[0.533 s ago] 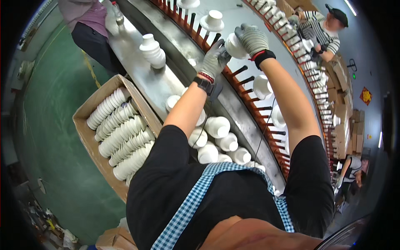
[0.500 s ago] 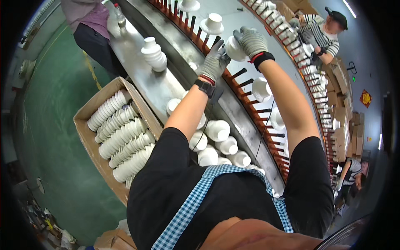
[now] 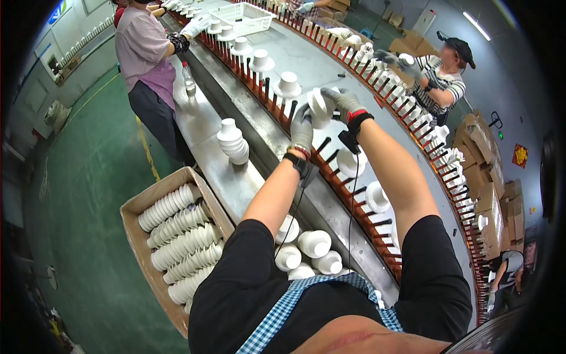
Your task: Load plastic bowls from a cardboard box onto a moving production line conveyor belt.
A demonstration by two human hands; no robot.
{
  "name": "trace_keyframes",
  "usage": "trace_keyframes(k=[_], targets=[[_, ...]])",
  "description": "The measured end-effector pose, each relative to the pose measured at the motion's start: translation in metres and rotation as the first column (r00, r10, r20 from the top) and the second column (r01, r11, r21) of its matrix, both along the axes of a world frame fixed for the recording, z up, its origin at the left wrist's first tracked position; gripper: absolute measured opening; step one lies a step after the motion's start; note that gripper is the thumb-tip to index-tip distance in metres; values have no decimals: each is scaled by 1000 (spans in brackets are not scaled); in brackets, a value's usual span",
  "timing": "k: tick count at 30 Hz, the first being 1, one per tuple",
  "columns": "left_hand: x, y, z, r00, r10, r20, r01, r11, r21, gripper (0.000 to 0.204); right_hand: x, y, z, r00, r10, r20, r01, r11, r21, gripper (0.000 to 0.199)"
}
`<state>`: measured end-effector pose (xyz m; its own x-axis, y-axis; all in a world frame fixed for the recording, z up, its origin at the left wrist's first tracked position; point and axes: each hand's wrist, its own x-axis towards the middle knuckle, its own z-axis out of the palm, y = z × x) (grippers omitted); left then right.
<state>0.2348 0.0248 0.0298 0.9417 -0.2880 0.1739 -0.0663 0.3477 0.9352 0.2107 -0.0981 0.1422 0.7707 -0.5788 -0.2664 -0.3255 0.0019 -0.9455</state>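
Observation:
Both my hands wear grey gloves and meet over the near conveyor, around a white flanged cup-shaped piece. My right hand grips its upper right side with bent fingers. On the lower left, my left hand closes against its edge, with part of the grip hidden. Another white flanged piece sits on a peg just beyond my hands. Below my right wrist more white pieces stand along the conveyor. Between my arms and body lies a pile of loose white rounded pieces.
Upright dark pegs line the conveyor edge. On the metal bench stands a nested stack of white pieces beside a clear bottle. A cardboard box holds nested rows at left. Co-workers stand along the line; a white basket lies beyond.
My view has tipped up, showing more of the line ahead. The piece between my hands has turned so its flange now shows edge-on.

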Motion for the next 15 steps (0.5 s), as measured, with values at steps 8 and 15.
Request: trace_keyframes(k=[8, 15], targets=[[-23, 27, 76, 823, 246, 512, -236, 968, -86, 27, -51, 15, 46, 896, 48, 442, -36, 999, -35, 41], [-160, 26, 151, 806, -394, 441, 536, 803, -262, 32, -225, 27, 184, 858, -87, 506, 68, 996, 58, 46]])
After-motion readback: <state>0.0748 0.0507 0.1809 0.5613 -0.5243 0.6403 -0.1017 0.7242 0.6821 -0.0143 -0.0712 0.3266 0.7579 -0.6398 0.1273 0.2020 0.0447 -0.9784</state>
